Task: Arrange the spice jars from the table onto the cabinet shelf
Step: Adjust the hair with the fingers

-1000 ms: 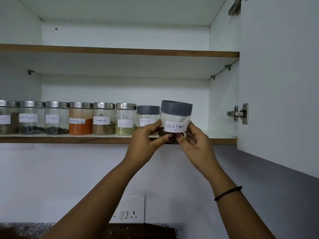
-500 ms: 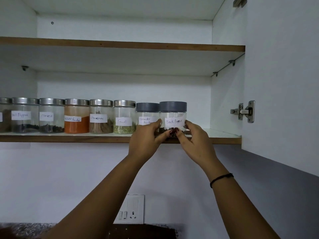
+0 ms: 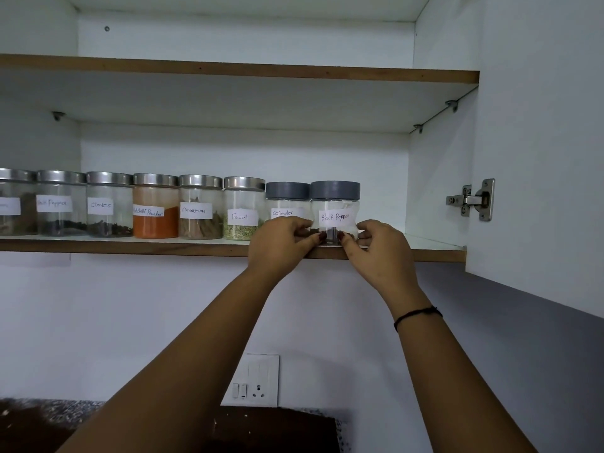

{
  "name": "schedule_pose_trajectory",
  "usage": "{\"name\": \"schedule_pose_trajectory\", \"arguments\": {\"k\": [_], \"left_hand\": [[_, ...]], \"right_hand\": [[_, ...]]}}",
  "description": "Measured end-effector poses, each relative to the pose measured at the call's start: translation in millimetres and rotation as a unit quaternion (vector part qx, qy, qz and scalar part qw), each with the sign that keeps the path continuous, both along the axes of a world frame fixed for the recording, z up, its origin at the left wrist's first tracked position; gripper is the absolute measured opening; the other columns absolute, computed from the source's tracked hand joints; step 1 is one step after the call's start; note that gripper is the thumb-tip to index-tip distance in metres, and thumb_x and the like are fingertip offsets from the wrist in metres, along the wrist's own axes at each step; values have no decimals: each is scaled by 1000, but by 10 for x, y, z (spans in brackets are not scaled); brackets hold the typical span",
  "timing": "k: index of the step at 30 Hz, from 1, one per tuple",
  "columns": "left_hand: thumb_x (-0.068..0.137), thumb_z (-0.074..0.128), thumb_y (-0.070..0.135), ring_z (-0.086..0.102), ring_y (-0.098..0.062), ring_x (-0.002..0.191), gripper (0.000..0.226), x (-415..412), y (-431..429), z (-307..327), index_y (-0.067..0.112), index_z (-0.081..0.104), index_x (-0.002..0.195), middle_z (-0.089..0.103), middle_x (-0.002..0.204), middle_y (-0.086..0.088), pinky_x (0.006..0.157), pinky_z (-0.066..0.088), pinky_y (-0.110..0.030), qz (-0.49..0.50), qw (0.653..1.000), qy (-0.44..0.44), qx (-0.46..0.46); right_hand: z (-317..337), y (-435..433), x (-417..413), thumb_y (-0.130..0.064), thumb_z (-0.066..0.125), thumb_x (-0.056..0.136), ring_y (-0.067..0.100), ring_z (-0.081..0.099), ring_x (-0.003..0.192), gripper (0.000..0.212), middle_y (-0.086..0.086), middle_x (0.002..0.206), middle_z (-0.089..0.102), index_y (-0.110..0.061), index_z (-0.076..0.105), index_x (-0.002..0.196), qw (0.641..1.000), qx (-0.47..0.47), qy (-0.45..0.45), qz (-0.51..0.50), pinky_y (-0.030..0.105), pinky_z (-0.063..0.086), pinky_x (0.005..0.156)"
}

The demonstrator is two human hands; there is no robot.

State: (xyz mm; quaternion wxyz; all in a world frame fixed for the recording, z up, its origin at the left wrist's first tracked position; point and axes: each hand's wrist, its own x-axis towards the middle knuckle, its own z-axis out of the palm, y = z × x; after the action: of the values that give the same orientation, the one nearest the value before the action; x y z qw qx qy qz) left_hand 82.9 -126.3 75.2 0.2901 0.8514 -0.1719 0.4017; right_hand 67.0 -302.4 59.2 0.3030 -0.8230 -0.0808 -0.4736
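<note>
Grey-lidded clear jar labelled Black Pepper (image 3: 335, 214) is seen standing upright near the right end of the brown-edged white cabinet shelf (image 3: 130, 248). Its lower part is gripped from both sides, with the fingers (image 3: 302, 223) of the left hand (image 3: 277, 245) and the right hand (image 3: 382, 251) curled against it. Seven more labelled spice jars (image 3: 155, 207) are lined along the shelf's left stretch.

Black pepper jar (image 3: 335, 207) on the shelf (image 3: 130, 247), right end of the row. Coriander jar (image 3: 287, 198) just left, then fennel jar (image 3: 243, 204).
</note>
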Motion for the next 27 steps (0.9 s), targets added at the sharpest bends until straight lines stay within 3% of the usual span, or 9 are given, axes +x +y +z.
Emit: {"name": "schedule_pose_trajectory", "arguments": {"k": [6,20,27], "left_hand": [[86,70,49,69,-11,96,48,50,-3,9,21,69,125,76,102,7,85,57,-35,-8,999,29,-23],[96,58,46,63,-15,108,40,-18,16,21,32,62,133,72,117,9,87,52,-32,6,998,42,35],[98,56,42,61,-17,115,40,-30,17,27,27,61,134,70,122,7,92,50,-34,9,998,43,49]], "right_hand": [[0,7,41,-40,67,88,23,65,99,48,9,110,70,-8,62,124,1000,7,-6,-15,33,53,83],[20,65,102,-38,68,88,26,64,99,43,11,105,69,-5,64,115,998,15,-10,-59,29,46,76],[63,75,97,-45,70,85,25,65,94,43,8,98,72,-7,68,105,996,29,-11,-80,27,44,69]]}}
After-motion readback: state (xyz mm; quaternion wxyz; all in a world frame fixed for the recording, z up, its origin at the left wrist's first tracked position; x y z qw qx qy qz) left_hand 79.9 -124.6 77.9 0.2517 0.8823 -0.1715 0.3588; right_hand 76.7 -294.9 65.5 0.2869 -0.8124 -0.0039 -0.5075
